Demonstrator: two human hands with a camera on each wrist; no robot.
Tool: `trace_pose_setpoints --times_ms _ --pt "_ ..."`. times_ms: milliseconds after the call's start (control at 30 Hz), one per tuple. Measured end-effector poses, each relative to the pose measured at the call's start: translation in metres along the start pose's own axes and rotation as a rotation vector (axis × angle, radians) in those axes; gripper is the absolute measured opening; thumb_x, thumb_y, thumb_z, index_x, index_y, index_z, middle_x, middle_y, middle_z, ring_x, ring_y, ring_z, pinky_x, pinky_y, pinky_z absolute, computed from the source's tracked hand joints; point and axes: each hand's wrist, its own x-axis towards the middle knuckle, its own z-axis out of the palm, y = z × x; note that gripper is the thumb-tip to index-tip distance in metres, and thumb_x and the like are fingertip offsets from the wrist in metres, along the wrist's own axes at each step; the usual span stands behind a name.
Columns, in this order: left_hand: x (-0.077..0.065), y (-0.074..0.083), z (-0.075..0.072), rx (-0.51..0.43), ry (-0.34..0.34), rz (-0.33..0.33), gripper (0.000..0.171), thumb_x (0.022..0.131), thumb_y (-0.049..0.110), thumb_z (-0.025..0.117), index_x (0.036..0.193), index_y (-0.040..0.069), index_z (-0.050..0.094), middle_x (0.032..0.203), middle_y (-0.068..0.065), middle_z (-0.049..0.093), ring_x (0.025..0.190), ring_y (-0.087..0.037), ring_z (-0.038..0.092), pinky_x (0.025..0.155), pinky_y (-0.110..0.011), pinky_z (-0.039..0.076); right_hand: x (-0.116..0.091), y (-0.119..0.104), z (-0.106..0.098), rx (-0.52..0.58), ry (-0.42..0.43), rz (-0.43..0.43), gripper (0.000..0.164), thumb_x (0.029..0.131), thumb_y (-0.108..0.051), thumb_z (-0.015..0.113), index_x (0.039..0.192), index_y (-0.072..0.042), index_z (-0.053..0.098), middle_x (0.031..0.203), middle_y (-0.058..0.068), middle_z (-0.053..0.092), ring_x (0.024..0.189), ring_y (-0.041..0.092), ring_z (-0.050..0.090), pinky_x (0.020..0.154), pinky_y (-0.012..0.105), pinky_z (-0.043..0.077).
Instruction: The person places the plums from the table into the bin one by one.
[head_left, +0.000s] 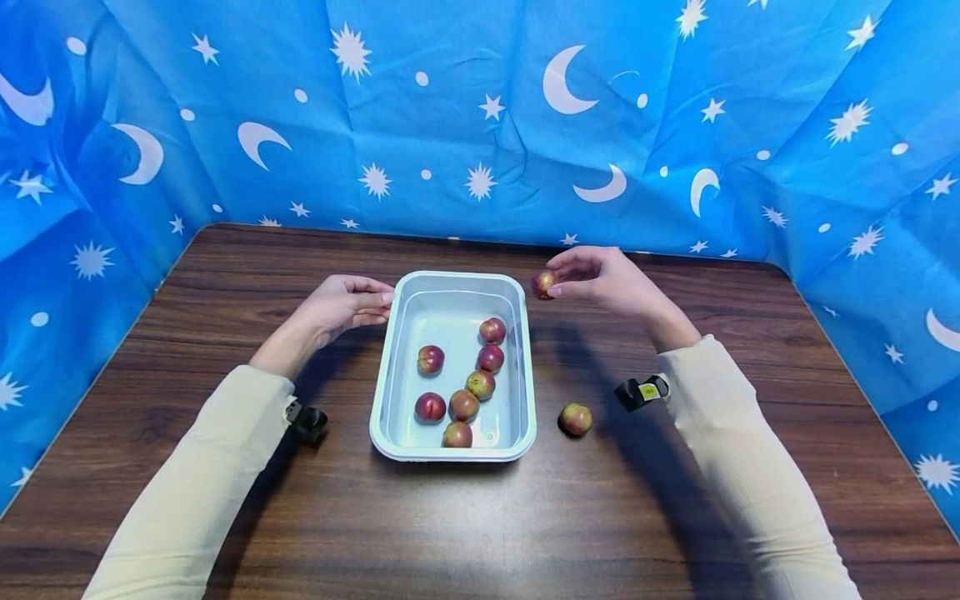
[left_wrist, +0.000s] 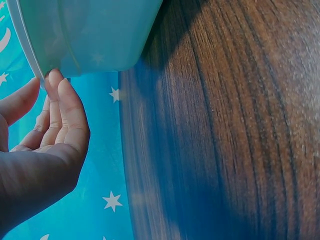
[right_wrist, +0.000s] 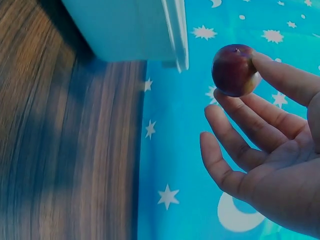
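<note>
A white plastic tub (head_left: pixel 450 321) stands on the table with several reddish plums in it, mostly toward its right and near side. At its far left corner my left hand (head_left: pixel 341 307) pinches the rim between thumb and fingers; the left wrist view shows the fingertips on the tub's edge (left_wrist: pixel 100 35). Just right of the far right corner, my right hand (head_left: pixel 611 283) holds a plum (head_left: pixel 543 284) above the table. In the right wrist view, thumb and fingertips pinch this dark red plum (right_wrist: pixel 234 72), the other fingers spread loosely below.
One yellowish-red plum (head_left: pixel 576 419) lies on the brown wooden table (head_left: pixel 465 533), right of the tub. A blue cloth (head_left: pixel 450 108) with white moons and stars hangs behind the table and along its sides.
</note>
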Motion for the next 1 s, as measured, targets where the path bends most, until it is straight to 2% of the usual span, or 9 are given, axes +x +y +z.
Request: trace_pose_setpoints --times_ms 467,767,1000 --pt "-0.001 0.001 0.000 -0.002 -0.003 -0.001 0.033 0.092 0.004 0.053 0.117 -0.015 0.044 0.078 -0.001 0.063 0.071 -0.010 0.062 0.075 -0.025 0.054 0.001 -0.016 0.020 0.013 -0.081 0.001 0.035 0.083 -0.021 0.069 0.114 -0.007 0.060 0.102 0.007 0.063 0.092 0.019 0.059 0.083 0.034 0.050" --pt "-0.001 0.001 0.000 0.001 0.003 -0.004 0.032 0.092 0.004 0.054 0.117 -0.015 0.045 0.078 0.000 0.063 0.071 -0.010 0.062 0.079 -0.028 0.053 0.002 -0.021 0.030 0.034 -0.128 -0.109 0.035 0.083 -0.008 0.067 0.115 0.002 0.057 0.101 0.013 0.063 0.092 0.021 0.060 0.079 0.031 0.051" --pt "-0.001 0.001 0.000 -0.002 -0.005 -0.002 0.033 0.091 0.004 0.054 0.117 -0.015 0.045 0.078 -0.001 0.063 0.072 -0.010 0.062 0.079 -0.028 0.053 0.001 -0.023 0.032 0.053 -0.148 -0.124 0.032 0.085 -0.007 0.065 0.115 0.000 0.056 0.102 0.013 0.064 0.094 0.019 0.060 0.078 0.030 0.052"
